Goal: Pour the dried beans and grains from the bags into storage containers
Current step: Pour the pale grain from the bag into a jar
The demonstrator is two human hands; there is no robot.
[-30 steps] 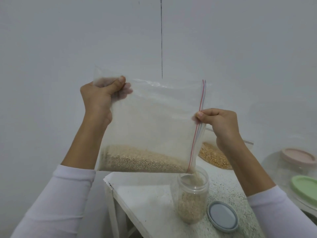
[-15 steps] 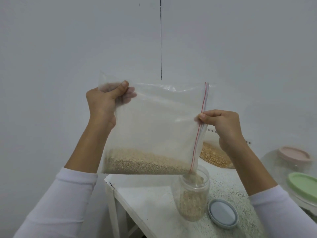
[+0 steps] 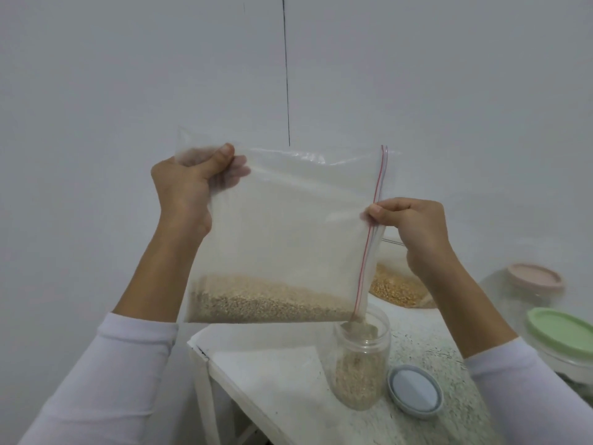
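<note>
A clear zip bag hangs turned on its side, its red zip strip running down the right edge. Pale grain lies along its lower edge. My left hand grips the bag's upper left corner. My right hand pinches the zip edge partway down. The bag's lower right corner sits over the mouth of a clear jar, which stands on the white table and is partly filled with the same grain.
The jar's grey lid lies beside it on the right. A second bag of yellow grain lies behind my right wrist. Clear containers with a pink lid and a green lid stand at the right. The table's left edge drops off near the jar.
The bag and both hands have drifted slightly lower and to the right in view. The grain level in the bag looks about the same, and the jar holds a little more.
</note>
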